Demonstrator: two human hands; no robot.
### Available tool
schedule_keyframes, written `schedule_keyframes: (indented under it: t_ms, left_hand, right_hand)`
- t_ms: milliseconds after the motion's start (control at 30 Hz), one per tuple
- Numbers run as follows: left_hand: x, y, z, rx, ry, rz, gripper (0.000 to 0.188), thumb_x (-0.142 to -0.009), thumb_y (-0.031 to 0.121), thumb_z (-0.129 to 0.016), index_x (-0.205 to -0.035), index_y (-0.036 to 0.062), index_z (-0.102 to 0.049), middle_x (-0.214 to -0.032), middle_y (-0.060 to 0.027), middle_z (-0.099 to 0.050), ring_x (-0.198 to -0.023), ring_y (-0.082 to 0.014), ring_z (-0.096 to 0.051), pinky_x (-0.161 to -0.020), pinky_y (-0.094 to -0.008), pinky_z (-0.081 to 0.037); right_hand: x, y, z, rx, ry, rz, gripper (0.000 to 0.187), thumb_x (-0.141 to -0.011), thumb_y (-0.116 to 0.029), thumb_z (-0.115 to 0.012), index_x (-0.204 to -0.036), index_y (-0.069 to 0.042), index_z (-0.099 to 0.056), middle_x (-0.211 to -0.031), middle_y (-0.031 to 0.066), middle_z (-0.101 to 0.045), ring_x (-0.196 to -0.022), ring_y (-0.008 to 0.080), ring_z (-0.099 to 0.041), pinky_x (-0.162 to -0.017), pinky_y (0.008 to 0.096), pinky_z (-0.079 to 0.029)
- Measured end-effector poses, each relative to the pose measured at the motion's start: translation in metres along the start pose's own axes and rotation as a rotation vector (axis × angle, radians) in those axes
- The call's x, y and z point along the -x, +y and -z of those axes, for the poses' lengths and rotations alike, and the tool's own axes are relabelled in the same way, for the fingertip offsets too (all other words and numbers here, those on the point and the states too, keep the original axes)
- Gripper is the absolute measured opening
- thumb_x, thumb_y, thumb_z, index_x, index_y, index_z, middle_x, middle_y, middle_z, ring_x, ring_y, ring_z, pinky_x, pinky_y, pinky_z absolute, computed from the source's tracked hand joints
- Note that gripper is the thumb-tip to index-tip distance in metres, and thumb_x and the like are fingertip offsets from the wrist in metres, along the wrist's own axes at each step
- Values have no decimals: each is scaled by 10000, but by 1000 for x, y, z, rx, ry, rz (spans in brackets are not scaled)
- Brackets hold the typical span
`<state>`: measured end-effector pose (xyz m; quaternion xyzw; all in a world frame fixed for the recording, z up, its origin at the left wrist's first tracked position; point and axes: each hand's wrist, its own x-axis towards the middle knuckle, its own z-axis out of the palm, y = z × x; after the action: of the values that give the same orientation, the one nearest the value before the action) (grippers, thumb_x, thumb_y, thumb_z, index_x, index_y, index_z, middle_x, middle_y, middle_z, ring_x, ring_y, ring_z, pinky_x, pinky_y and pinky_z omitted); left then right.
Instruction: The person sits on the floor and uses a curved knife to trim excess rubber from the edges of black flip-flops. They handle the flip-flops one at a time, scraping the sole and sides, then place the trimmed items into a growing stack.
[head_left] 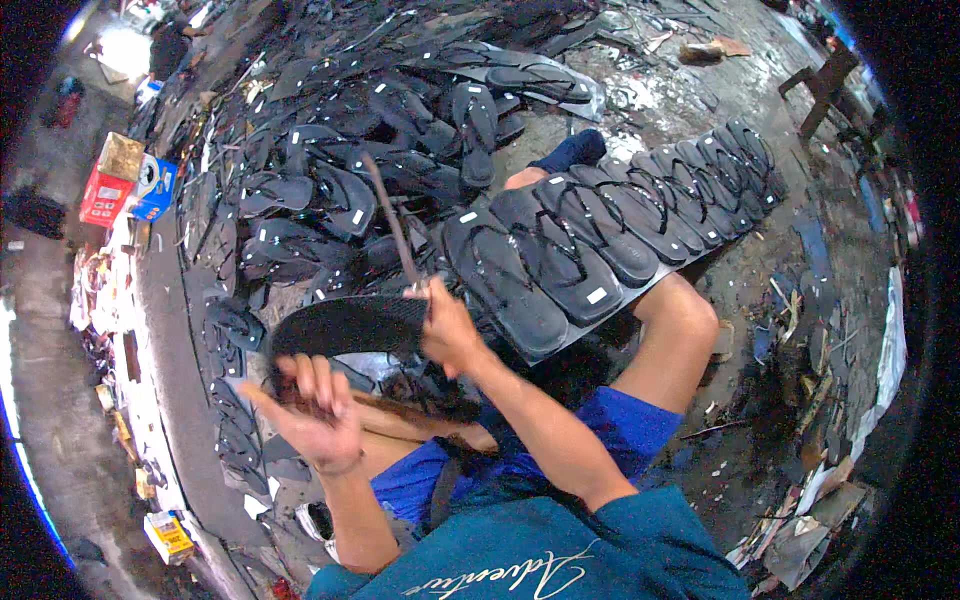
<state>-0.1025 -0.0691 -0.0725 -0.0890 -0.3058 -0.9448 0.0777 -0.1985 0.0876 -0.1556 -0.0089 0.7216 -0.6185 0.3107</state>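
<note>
A bent black rubber sole [352,322], ribbed on its surface, arches between my two hands above my lap. My left hand [318,412] is at its left end, with curled fingers around the edge and the thumb stuck out to the side. In my closed right hand [450,328] is a long thin metal tool [392,218], its brownish shaft pointing up and away. That hand also meets the sole's right end. Beside it, a row of finished-looking black flip-flops [570,270] lies on a grey sheet across my leg. The tool's handle is hidden in my fist.
A big heap of black flip-flops [395,125] spreads ahead and to the left. Red box [112,180] and blue box [152,188] stand at the far left, a yellow box [168,537] nearer. Scraps litter the floor at right, below a small wooden stool [826,85].
</note>
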Motion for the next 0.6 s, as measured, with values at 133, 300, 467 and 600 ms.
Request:
schedule_keyframes:
  t_ms: [133, 300, 467, 600]
  left_hand:
    - [-2, -110, 24, -186, 599, 186, 466, -929, 484, -533, -1075, 46, -593, -873, -38, -559, -803, -173, -533, -674, -328, -478]
    - [-7, -201, -30, -105, 545, 841, 240, -902, 285, -650, -991, 61, -648, -928, -69, -669, -797, -176, -656, -655, -352, -554]
    - [-27, -174, -65, -229, 534, 685, 234, -901, 226, -642, -1081, 80, -609, -968, -43, -670, -812, -169, -663, -665, -357, -576]
    - [-33, -139, -46, -525, 592, 704, 287, -918, 334, -619, -1011, 63, -605, -866, -38, -675, -677, -136, -653, -521, -304, -545]
  right_hand:
    - [91, 17, 12, -121, 231, 285, 246, -970, -207, -513, -1109, -7, -475, -587, 31, -461, -504, 103, -423, -472, 300, -367]
    - [186, 53, 58, -101, 360, 11, 279, -945, -189, -554, -1143, -10, -474, -593, 40, -530, -492, 118, -497, -474, 308, -414]
    - [237, 64, 68, -17, 453, -39, 269, -948, -186, -536, -1143, -10, -480, -625, 64, -562, -523, 155, -559, -500, 323, -450]
    - [243, 67, 57, 90, 345, -10, 288, -938, -195, -546, -1142, -5, -476, -696, 149, -619, -618, 294, -645, -562, 393, -504]
